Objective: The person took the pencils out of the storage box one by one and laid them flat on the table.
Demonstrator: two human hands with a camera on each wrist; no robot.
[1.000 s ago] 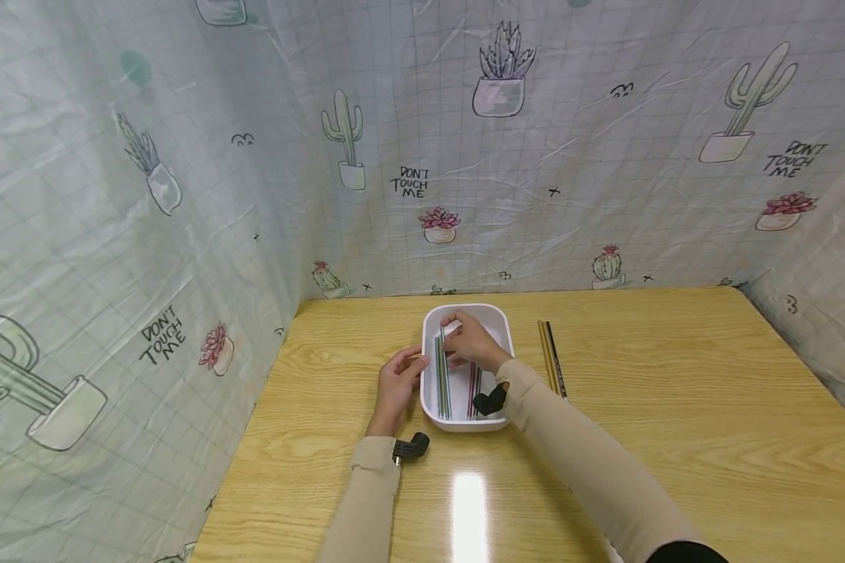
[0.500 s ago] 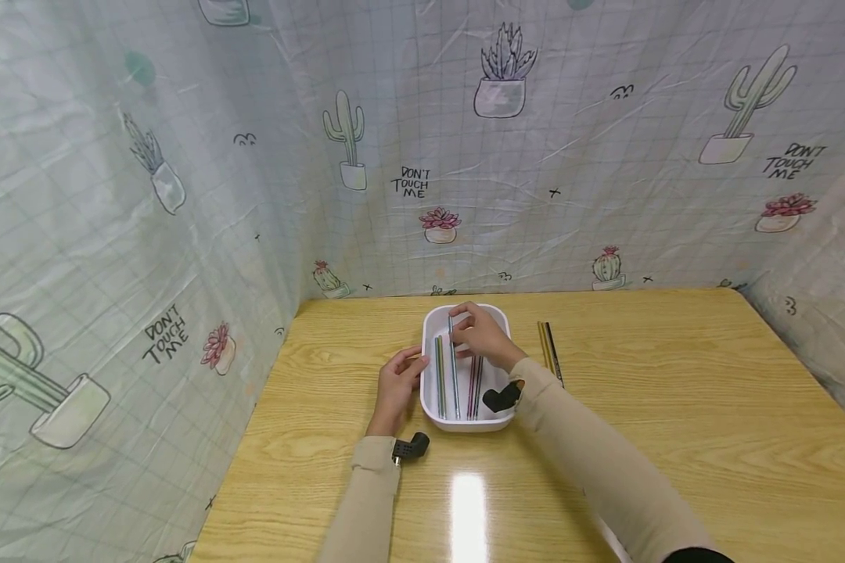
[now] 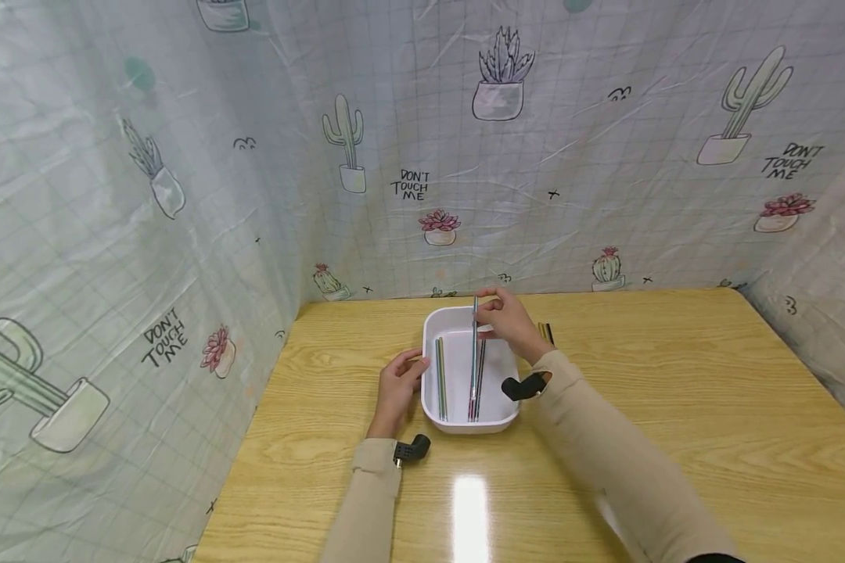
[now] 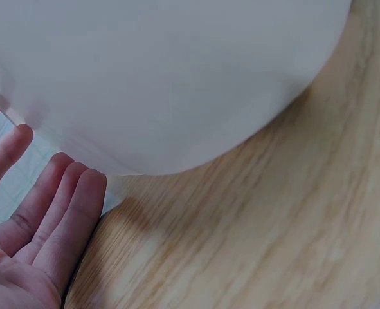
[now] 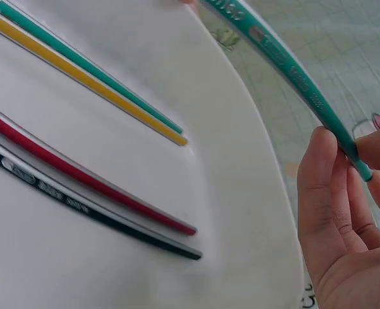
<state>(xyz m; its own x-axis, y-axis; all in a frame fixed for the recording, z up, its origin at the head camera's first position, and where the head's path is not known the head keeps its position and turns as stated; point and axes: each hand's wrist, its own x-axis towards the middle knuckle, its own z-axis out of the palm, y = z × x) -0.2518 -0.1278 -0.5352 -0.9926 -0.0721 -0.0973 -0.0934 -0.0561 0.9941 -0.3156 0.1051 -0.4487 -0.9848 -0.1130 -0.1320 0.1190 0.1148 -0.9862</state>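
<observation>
My right hand (image 3: 510,320) pinches a teal pencil (image 5: 286,64) near its far end, over the back of a white tray (image 3: 506,426). The pencil slopes across the tray, its lower part overlapping a red pencil (image 5: 87,174) and a black pencil (image 5: 93,209) in the head view. Along the tray's left side lie another teal pencil (image 5: 93,64) and a yellow pencil (image 5: 87,77), side by side. My left hand (image 3: 397,385) rests its fingertips against the tray's left wall; in the left wrist view its fingers (image 4: 80,212) are nearly straight.
Right of the tray, the ends of a yellow and a black pencil (image 3: 550,334) show on the wooden table (image 3: 676,391), partly hidden by my right arm. A cactus-print sheet (image 3: 570,156) hangs behind the table and along its left side.
My right hand has moved right and up with the teal pencil, from beside the left pencils to over the red and black ones. My left hand has stayed at the tray's wall.
</observation>
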